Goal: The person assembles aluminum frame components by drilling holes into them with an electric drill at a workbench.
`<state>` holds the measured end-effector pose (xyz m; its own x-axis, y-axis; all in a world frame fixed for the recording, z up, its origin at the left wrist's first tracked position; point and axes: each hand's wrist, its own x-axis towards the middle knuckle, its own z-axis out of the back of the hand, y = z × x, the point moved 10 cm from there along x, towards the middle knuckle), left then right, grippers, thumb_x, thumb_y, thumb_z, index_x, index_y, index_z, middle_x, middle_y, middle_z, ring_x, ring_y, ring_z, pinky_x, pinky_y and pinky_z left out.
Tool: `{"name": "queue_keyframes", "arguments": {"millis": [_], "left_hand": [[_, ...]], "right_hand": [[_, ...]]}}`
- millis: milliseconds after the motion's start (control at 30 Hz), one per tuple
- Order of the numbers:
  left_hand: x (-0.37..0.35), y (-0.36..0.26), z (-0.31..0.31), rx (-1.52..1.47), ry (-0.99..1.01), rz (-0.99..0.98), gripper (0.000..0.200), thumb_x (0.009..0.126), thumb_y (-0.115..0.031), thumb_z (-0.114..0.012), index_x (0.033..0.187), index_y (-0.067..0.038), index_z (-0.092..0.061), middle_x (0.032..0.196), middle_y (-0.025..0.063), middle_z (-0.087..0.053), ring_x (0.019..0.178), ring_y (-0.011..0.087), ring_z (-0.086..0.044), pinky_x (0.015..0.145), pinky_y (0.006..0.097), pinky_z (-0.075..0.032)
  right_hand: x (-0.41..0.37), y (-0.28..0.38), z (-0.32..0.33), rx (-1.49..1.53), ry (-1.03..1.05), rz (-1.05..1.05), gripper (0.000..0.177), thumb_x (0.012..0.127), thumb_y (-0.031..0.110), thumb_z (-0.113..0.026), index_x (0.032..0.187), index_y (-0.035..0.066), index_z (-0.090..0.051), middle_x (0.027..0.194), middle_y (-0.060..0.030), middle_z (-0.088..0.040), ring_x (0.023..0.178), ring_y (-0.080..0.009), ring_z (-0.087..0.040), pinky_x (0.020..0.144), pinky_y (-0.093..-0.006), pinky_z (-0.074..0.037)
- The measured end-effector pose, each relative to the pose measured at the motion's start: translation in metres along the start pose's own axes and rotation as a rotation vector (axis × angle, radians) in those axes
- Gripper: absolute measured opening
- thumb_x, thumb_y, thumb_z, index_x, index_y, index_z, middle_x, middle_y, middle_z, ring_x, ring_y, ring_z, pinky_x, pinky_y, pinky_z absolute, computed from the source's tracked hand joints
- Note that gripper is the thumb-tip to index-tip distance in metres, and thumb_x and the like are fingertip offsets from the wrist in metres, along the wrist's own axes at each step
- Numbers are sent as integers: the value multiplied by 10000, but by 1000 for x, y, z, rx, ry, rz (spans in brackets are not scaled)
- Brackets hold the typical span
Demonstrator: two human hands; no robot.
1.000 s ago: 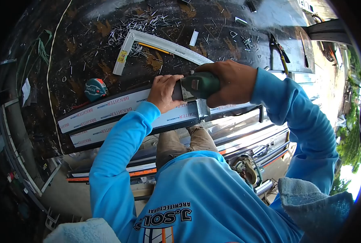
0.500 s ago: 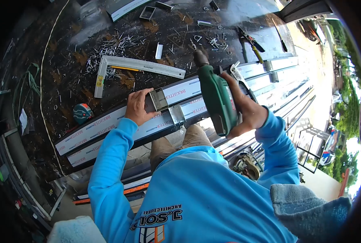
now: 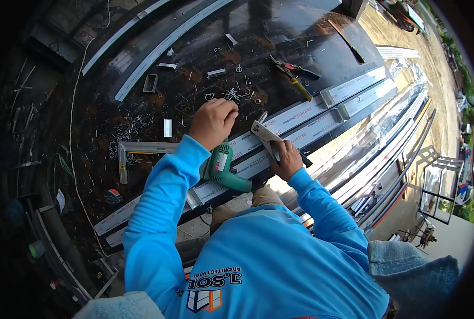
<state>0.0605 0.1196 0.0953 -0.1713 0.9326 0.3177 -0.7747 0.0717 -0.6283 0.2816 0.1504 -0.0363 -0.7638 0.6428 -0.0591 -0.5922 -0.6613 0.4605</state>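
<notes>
My left hand [image 3: 213, 121] is above the dark table, fingers drawn together near a small pile of rivets [image 3: 231, 94]; whatever it may hold is hidden. In my right hand [image 3: 288, 162] is a hand riveter [image 3: 264, 134], its pale metal head pointing up and left. Between my hands, a green power drill [image 3: 227, 173] lies across two long aluminium profiles [image 3: 282, 121] with "BRIGHTER" film; my left hand partly covers it. A short metal bracket [image 3: 193, 199] sits on the nearer profile.
Pliers with red and yellow handles [image 3: 295, 77] and a long thin tool [image 3: 348, 42] lie further back. At left are a metal square [image 3: 154, 147], a tape measure [image 3: 112, 196] and scattered metal bits [image 3: 128, 130]. More long profiles [image 3: 388, 175] extend at right.
The drill has gone from my right hand onto the profiles. That hand now grips the riveter. My left hand has left the bracket and moved forward over the table.
</notes>
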Motion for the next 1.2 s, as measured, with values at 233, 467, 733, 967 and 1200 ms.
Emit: {"name": "queue_keyframes", "arguments": {"millis": [233,467,733,967,1200], "left_hand": [[108,125,-213,568,686,485,282,832,-177,-693,1102,-99,-725,1159,107,-698,1111,296,-654,893,427,-531],[113,136,-276,498,618,442,285,859,-194,-619,1098,-90,-735,1160,78,-706,1100,284,-658,908,463,-512],[26,-42,-69,-1008,-110,350,88,830,-11,-672,901,-23,-622,768,34,-643,698,112,-611,628,282,-511],[-74,-77,32,-1274,-610,203,97,928,-68,-655,938,-29,-568,889,66,-664,779,114,-635,677,268,-528],[-178,-84,98,-1175,-849,230,120,978,-133,-596,965,-55,-506,991,96,-680,906,149,-669,789,299,-572]], "right_hand": [[-7,-48,-1,105,-6,-15,366,725,71,-590,1077,10,-511,989,-217,-583,928,-440,-584,760,-498,-504],[-45,-106,38,432,81,-91,244,728,53,-636,954,3,-560,770,-103,-563,696,-256,-559,610,-384,-443],[-12,-100,133,1034,-291,97,378,960,109,-627,1280,-23,-476,1099,-75,-581,928,-139,-528,838,-293,-444],[29,38,69,1284,259,336,209,972,238,-604,1072,83,-507,575,39,-423,397,-36,-346,346,-204,-232],[17,130,27,1527,424,276,262,940,232,-636,1089,54,-514,588,9,-455,380,-43,-347,333,-199,-265]]}}
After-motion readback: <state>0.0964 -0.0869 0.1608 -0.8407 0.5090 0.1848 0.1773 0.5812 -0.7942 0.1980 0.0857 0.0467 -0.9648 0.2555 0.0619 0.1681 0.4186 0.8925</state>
